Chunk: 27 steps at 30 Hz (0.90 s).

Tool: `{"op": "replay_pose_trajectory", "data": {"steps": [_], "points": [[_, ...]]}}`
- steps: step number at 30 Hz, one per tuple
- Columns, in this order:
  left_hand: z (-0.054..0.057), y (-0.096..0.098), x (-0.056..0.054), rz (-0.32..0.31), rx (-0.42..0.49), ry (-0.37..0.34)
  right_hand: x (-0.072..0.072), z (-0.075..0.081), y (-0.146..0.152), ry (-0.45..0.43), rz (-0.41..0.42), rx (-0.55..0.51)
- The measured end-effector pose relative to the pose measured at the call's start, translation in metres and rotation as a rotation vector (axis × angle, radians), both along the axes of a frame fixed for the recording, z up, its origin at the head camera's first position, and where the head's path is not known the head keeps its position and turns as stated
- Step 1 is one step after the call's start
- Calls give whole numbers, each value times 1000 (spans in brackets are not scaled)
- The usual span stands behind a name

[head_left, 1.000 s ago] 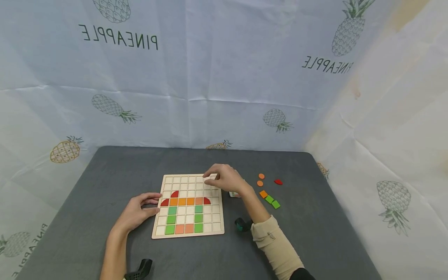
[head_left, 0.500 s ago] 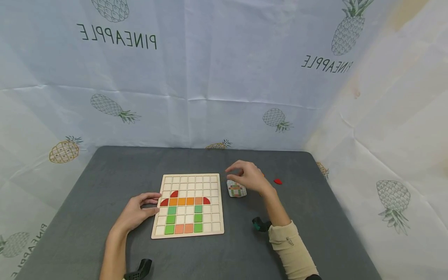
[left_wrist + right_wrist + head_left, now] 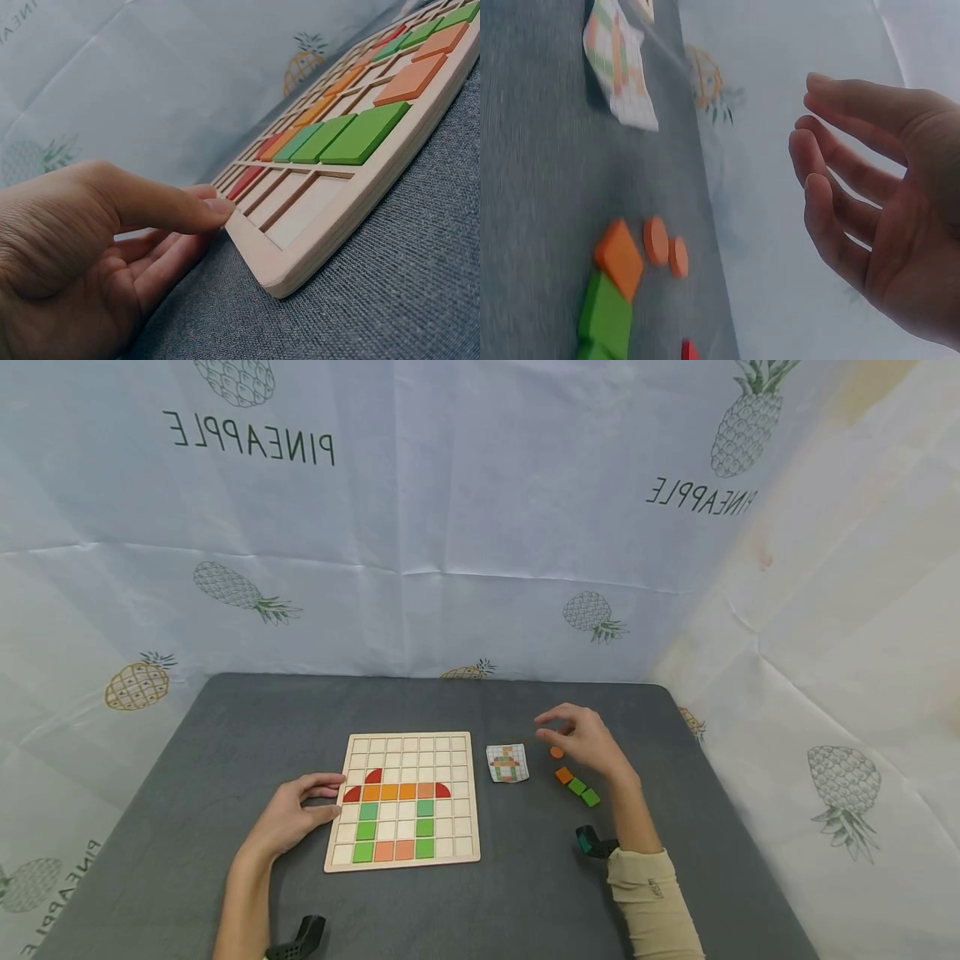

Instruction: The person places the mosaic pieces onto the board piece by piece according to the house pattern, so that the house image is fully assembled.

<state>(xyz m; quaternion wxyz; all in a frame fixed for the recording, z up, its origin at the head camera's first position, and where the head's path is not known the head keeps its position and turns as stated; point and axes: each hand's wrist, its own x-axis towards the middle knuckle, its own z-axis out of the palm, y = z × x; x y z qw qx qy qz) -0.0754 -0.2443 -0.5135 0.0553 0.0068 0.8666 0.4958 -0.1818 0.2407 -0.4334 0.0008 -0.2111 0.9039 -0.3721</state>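
Observation:
A wooden grid board point(image 3: 452, 832) lies on the table with red, orange, salmon and green pieces in several of its cells. My left hand point(image 3: 294, 810) touches the board's left edge with thumb and fingertips; in the left wrist view the thumb point(image 3: 176, 208) meets the rim. Above the loose pieces, my right hand point(image 3: 587, 743) hovers with loosely bent fingers and nothing in them. Under it lie orange discs point(image 3: 656, 240), an orange square point(image 3: 564, 775) and green squares point(image 3: 590, 797). A red piece point(image 3: 689, 350) shows at the right wrist view's bottom edge; in the head view the hand hides it.
Between board and loose pieces lies a small pattern card point(image 3: 507, 763) with a coloured grid, its edge curled up. The grey table point(image 3: 420, 914) ends at a hanging pineapple-print cloth point(image 3: 480, 527) behind. Each wrist wears a dark camera mount.
My right hand has moved right from over the board's top right corner, past the card, to above the loose pieces. The card is now uncovered. My left hand stays at the board's edge.

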Motion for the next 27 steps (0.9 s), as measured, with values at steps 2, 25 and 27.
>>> {"op": "replay_pose_trajectory", "data": {"steps": [2,25,27], "points": [[0,0,0,-1,3,-4,0,-1,10,17,-24,10],[-2,0,0,2,15,-27,-13,-37,93,-135,-151,-1],[-1,0,0,4,15,-27,-15,-40,97,-151,-164,9]]}}
